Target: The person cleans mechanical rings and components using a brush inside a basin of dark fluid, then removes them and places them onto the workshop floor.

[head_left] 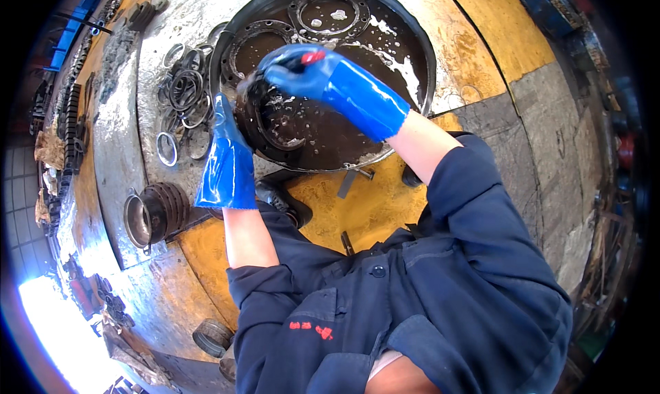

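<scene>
A large round black-rimmed tub point(427, 64) of dark, murky liquid stands in front of me, with flat metal rings lying in it. My left hand point(227, 150), in a long blue rubber glove, is at the tub's left rim. Its fingers point up along the outer side of a dark metal ring point(258, 129), which it grips; the thumb is hidden. My right hand point(302, 74), gloved alike, is above the ring with curled fingers. It closes on a dark object point(258, 88) too blurred to name. A red patch shows on the back of that glove.
Left of the tub lies a heap of metal rings point(185, 88). A ribbed metal cylinder point(158, 214) lies nearer me, and another short ring-like part point(213, 338) rests by my left side. My shoe point(285, 203) is beside the tub on yellow, worn floor plates point(364, 201).
</scene>
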